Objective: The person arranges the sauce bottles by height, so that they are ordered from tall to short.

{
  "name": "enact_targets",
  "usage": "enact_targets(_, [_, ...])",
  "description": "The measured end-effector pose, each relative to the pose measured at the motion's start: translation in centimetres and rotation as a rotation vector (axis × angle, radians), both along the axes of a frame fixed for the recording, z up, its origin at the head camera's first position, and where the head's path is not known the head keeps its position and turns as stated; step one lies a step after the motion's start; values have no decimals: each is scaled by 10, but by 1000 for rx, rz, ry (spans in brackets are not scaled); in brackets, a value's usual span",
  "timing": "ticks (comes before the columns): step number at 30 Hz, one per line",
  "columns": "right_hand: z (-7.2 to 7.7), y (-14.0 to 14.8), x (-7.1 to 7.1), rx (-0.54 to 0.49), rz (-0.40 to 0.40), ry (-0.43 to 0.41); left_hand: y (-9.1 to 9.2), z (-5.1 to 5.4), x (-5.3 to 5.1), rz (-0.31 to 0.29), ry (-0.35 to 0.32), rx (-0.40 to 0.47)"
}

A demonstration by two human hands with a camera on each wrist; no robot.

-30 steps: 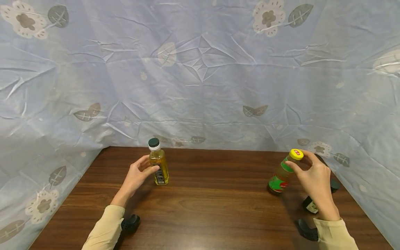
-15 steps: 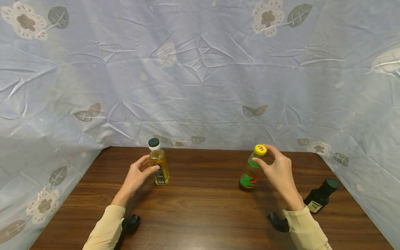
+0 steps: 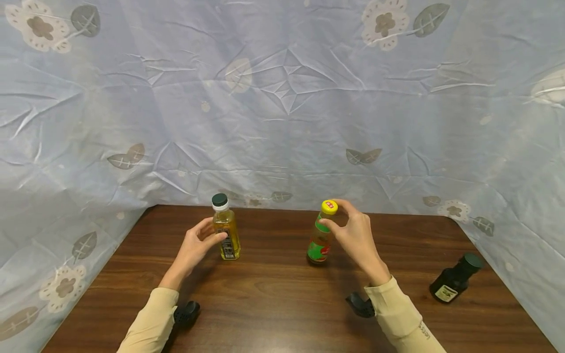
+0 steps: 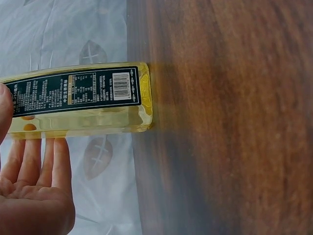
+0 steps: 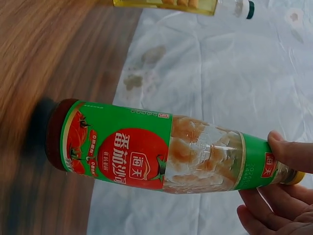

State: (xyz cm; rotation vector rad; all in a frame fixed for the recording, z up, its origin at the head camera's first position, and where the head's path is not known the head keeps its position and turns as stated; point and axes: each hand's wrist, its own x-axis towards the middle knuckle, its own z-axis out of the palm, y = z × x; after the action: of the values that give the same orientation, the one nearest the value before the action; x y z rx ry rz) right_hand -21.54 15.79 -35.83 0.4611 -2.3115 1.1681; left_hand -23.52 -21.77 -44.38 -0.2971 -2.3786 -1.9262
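Observation:
My left hand [image 3: 192, 248] holds a bottle of yellow oil [image 3: 227, 235] with a dark green cap, thumb on the label side and fingers behind. Its dark label with a barcode faces the left wrist view, where the oil bottle [image 4: 78, 98] lies across the picture. By the neck, my right hand [image 3: 355, 240] grips a glass ketchup bottle [image 3: 320, 245] with a yellow cap, tilted slightly. A green label with a tomato shows on the ketchup bottle [image 5: 117, 147] in the right wrist view, sauce smeared inside the glass above. Whether either base touches the table cannot be told.
A dark bottle [image 3: 456, 279] with a green cap and pale label stands at the right of the brown wooden table [image 3: 273, 304]. Behind and at both sides hangs a floral grey-blue cloth [image 3: 282, 137].
My right hand has carried the ketchup bottle leftward from the table's right side, nearer the oil bottle. The dark bottle has come into full view. My left hand stays nearly still.

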Motion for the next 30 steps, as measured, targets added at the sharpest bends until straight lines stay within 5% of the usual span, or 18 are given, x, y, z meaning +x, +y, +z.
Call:
enact_targets(15, [-11, -33, -9, -5, 85, -25, 2, 1, 0, 1, 6, 18])
enact_targets(30, [-11, -47, -10, -4, 80, -50, 2, 1, 0, -1, -6, 18])
